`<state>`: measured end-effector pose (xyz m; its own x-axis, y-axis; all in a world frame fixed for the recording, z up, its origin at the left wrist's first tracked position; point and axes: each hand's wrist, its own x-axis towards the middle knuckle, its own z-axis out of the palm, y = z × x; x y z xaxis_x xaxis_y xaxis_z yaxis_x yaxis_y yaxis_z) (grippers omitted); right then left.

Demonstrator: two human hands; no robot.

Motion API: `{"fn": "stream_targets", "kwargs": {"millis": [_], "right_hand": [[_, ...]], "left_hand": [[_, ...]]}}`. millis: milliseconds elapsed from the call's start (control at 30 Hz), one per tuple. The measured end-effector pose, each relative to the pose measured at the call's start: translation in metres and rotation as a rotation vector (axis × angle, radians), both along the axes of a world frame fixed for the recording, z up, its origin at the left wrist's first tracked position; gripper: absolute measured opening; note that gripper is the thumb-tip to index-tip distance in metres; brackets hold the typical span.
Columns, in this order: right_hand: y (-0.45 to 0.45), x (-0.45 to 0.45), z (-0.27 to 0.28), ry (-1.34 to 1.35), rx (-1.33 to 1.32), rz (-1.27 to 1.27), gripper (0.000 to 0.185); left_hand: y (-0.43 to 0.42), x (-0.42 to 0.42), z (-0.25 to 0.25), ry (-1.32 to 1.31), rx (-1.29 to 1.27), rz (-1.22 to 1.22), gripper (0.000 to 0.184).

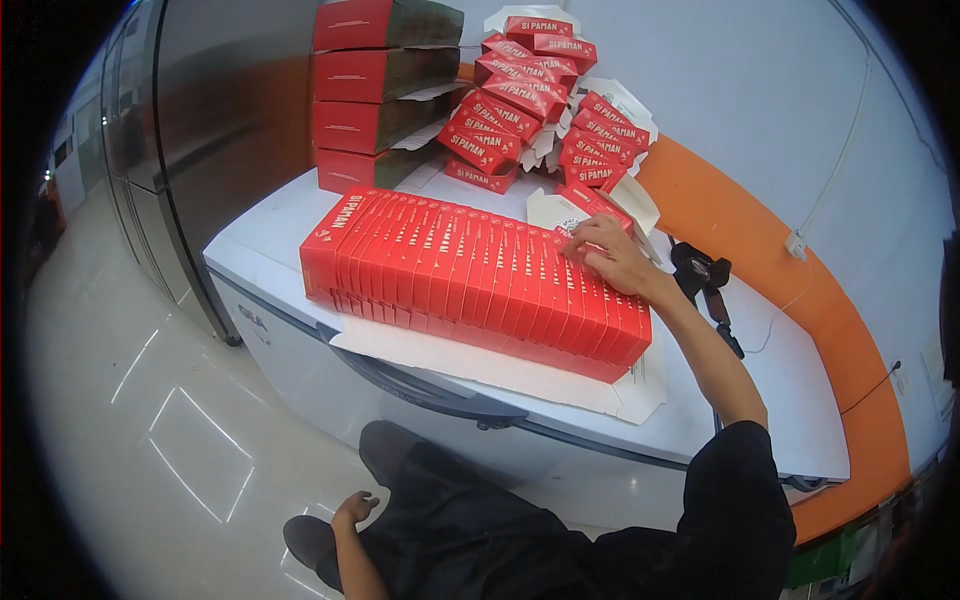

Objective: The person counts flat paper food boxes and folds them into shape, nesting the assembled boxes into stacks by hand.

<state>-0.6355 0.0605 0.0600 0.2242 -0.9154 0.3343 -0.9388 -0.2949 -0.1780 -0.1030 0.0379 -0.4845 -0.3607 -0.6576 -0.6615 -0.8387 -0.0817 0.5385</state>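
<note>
A long row of slim red cartons (450, 260) stands packed face to face on a white cardboard sheet (500, 370). My right hand (605, 255) rests on the row's back edge near its right end, fingers bent and apart, touching the carton tops without gripping one. Just behind those fingers lies an open red carton with white flaps (600, 205), partly hidden by the hand. Down by my legs hangs my left hand (355, 508), its fingers loosely curved, with nothing visible in it.
The sheet lies on a white chest freezer (790, 400). Behind are large red-and-dark boxes (345, 125) in a stack and leaning piles of red "SI PAMAN" cartons (500, 115). A black strap-like item (705, 280) lies right of my forearm. A steel refrigerator (230, 110) stands left.
</note>
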Motion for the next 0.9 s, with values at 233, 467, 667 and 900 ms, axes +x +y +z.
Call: {"fn": "stream_targets", "kwargs": {"millis": [233, 467, 667, 900], "right_hand": [[-0.005, 0.009, -0.001, 0.095, -0.007, 0.063, 0.032], [-0.010, 0.026, 0.005, -0.013, -0.003, 0.019, 0.033], [-0.028, 0.021, 0.003, 0.180, 0.011, 0.116, 0.038], [-0.020, 0.017, 0.004, 0.164, 0.003, 0.140, 0.041]], "left_hand": [[0.000, 0.001, -0.008, 0.034, 0.004, 0.058, 0.066], [-0.001, 0.001, -0.011, 0.001, 0.007, 0.020, 0.068], [0.000, 0.001, -0.008, -0.011, 0.027, 0.009, 0.067], [0.003, 0.003, -0.003, 0.027, 0.054, 0.046, 0.066]]}}
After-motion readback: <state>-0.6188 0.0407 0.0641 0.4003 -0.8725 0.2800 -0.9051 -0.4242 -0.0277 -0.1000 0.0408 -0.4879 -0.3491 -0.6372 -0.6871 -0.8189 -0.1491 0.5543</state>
